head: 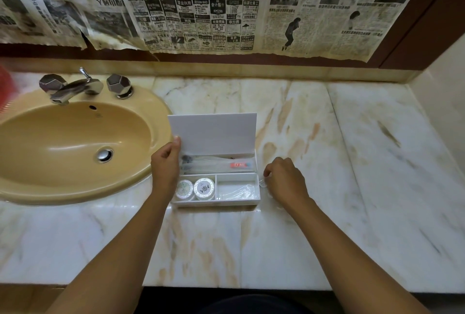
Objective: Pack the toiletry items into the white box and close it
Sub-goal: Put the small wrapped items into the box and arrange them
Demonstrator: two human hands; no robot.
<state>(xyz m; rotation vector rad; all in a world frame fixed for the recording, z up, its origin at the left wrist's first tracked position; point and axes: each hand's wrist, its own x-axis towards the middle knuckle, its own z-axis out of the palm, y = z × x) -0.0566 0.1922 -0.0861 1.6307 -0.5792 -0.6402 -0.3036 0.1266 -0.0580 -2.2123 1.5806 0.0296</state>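
Note:
A white box [216, 202] stands on the marble counter with its lid [214, 131] raised upright. My left hand [166, 165] grips the lid's left edge. The back compartment holds wrapped toothbrushes with a small red tube [237, 164]. Two round white discs [204, 188] lie in the front left compartment, and a clear packet [237, 191] in the front right one. My right hand [285, 181] rests just right of the box, fingers curled on a thin clear wrapper [263, 184] that is hard to make out.
A yellow sink [75, 142] with a chrome tap [73, 88] lies left of the box. Marble counter [352, 162] stretches to the right up to a side wall. Newspaper [201, 6] hangs over the back wall. The counter's front edge runs below my arms.

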